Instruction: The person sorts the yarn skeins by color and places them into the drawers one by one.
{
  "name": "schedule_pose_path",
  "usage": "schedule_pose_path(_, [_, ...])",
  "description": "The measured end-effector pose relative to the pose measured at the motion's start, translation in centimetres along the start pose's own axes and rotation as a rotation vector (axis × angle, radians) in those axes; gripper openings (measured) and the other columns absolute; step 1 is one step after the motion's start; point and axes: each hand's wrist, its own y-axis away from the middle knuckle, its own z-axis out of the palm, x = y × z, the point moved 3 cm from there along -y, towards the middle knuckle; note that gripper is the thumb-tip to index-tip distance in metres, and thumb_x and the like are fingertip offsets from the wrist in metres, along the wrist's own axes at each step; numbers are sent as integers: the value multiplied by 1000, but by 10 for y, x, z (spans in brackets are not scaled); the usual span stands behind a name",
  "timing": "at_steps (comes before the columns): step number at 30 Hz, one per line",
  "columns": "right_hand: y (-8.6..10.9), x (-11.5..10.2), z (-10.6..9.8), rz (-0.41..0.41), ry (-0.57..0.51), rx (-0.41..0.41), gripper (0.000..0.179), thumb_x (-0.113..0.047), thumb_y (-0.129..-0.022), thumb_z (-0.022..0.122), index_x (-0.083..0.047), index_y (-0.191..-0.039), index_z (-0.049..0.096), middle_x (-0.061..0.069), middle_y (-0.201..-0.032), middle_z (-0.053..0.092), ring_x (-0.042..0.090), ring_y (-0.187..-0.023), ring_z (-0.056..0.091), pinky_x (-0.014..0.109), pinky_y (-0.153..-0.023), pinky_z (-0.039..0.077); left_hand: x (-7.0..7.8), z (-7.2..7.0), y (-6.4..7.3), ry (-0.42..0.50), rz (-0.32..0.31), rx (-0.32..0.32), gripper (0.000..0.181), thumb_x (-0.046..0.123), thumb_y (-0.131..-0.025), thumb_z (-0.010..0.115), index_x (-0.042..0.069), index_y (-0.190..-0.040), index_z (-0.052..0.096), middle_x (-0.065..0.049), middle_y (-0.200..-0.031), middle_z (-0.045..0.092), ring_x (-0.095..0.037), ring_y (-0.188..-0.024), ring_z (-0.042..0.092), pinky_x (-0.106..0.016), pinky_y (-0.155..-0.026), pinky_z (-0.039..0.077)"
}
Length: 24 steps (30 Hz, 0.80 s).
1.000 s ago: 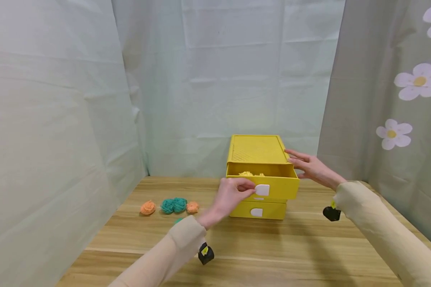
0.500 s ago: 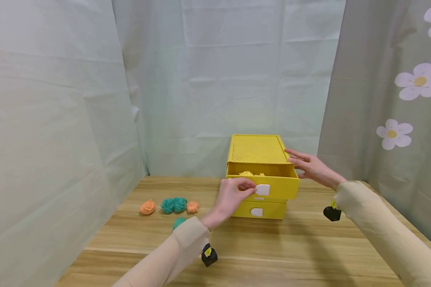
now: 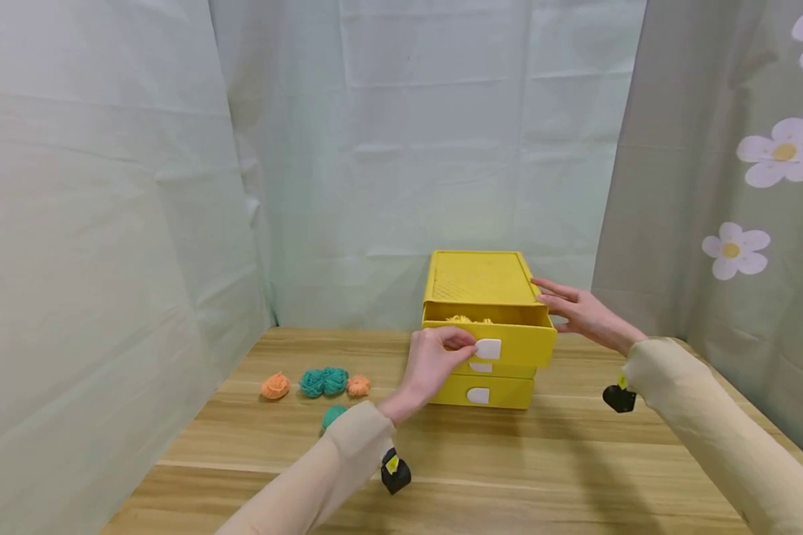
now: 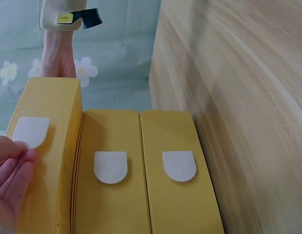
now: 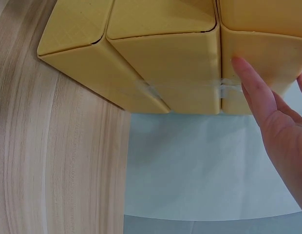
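A yellow cabinet (image 3: 482, 276) with three stacked drawers stands on the wooden table. Its top drawer (image 3: 525, 343) is pulled partly out, and yellow yarn (image 3: 462, 319) shows inside. Thumb and fingers of my left hand (image 3: 435, 358) pinch the edge of that drawer's white handle (image 4: 31, 131). My right hand (image 3: 584, 316) touches the cabinet's right side with fingers extended; in the right wrist view a fingertip (image 5: 241, 66) meets the yellow side wall. The middle drawer (image 4: 112, 131) and bottom drawer (image 4: 178, 131) are pushed in.
Left of the cabinet lie several yarn balls: an orange ball (image 3: 276, 386), a teal pair (image 3: 324, 382), a smaller orange one (image 3: 358, 386) and a green one (image 3: 333, 416) partly behind my left sleeve. A pale curtain (image 3: 435, 148) hangs behind the table (image 3: 508, 475).
The top drawer has slid slightly inward with my left hand on its handle, showing more of the middle handle. My left forearm has shifted a little right. My right hand stays put.
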Motion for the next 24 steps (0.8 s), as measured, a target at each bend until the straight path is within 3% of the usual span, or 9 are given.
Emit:
schedule_pose_path(16, [1, 4, -3, -2, -12, 9, 59, -28, -96, 46, -14, -146, 17, 15, -146, 17, 39, -125, 27, 50, -87, 38, -12, 4, -9, 17, -61, 22, 5, 7, -76, 73, 4, -79, 71, 2, -71, 66, -3, -61, 59, -21, -57, 48])
schedule_pose_path(24, [2, 1, -2, -10, -44, 3, 58, -25, -96, 46, -12, -145, 17, 17, -144, 20, 39, -123, 30, 47, -86, 41, -15, 6, -16, -4, -40, 44, 5, 7, -75, 73, 4, -79, 71, 3, -70, 65, -3, -60, 59, -20, -56, 48])
